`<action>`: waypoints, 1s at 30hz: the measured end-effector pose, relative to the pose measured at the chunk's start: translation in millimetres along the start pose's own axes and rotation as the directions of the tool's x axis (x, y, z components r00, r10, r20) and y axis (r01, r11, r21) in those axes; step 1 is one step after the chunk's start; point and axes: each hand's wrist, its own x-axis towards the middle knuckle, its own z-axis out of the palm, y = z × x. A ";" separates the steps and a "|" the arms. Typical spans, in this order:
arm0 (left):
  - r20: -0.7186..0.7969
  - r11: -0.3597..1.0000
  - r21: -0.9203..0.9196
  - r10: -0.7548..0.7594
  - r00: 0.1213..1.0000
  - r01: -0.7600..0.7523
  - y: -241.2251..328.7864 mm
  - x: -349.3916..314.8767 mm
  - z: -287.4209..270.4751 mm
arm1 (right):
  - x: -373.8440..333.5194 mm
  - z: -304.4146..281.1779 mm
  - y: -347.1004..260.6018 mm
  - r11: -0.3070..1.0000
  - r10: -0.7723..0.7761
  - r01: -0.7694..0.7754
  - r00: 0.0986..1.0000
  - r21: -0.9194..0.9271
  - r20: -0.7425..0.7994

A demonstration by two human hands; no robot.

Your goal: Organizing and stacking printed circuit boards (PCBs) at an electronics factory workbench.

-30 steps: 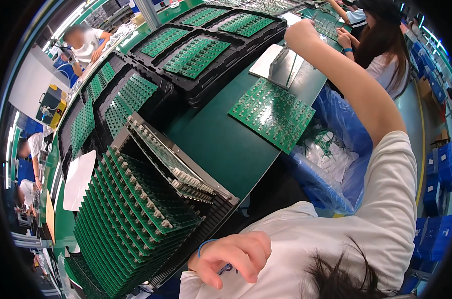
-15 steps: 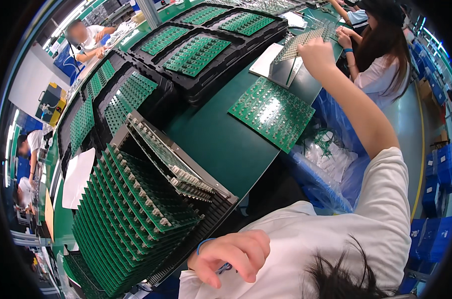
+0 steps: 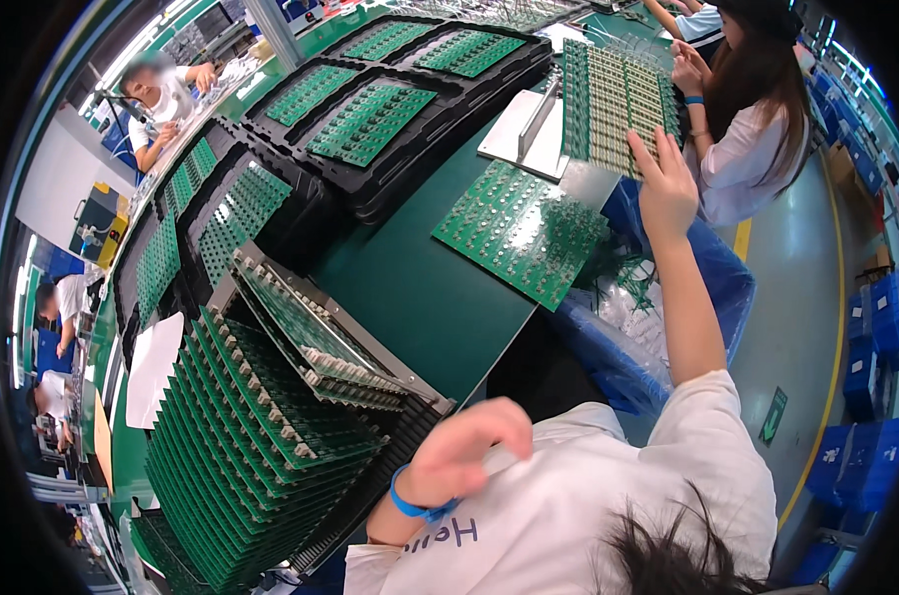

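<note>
My right hand (image 3: 668, 193) grips the near edge of a green circuit board (image 3: 618, 104) covered with rows of pale connectors. Its fingers lie over the face, and the thumb is hidden. That board stands tilted up beside a white plate fixture (image 3: 509, 129) with an upright metal bar. Just nearer, a flat green circuit board panel (image 3: 524, 233) lies on the green table. My left hand (image 3: 469, 451), blurred and loosely curled, hovers before my chest with nothing visible in it. Close by it stands a rack (image 3: 420, 392) filled with several upright circuit boards (image 3: 241, 456).
Black trays (image 3: 370, 198) holding green boards line the table's far side. A blue-lined bin (image 3: 702, 327) with white and green scraps sits below the table's right edge. A co-worker (image 3: 757, 139) works at far right; another person (image 3: 157, 104) sits across at far left.
The connector board has swung from nearly edge-on to showing its broad face. My right hand has come nearer along with it. My left hand has risen slightly, and the whole view has shifted a little.
</note>
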 end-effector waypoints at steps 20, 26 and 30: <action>-0.163 0.972 -0.073 -0.233 0.959 0.223 -128.7 147.8 58.3 | -113.5 -110.4 45.3 0.988 0.080 -0.103 0.977 0.114 0.196; -0.392 0.819 0.033 -0.516 0.761 0.573 -173.2 159.1 27.8 | -125.9 -120.7 71.3 0.997 0.080 -0.073 0.971 -0.038 0.224; -0.285 0.880 0.124 -0.411 0.866 0.459 -165.1 160.4 34.1 | -128.0 -123.0 64.9 0.999 0.039 -0.033 0.967 -0.027 0.251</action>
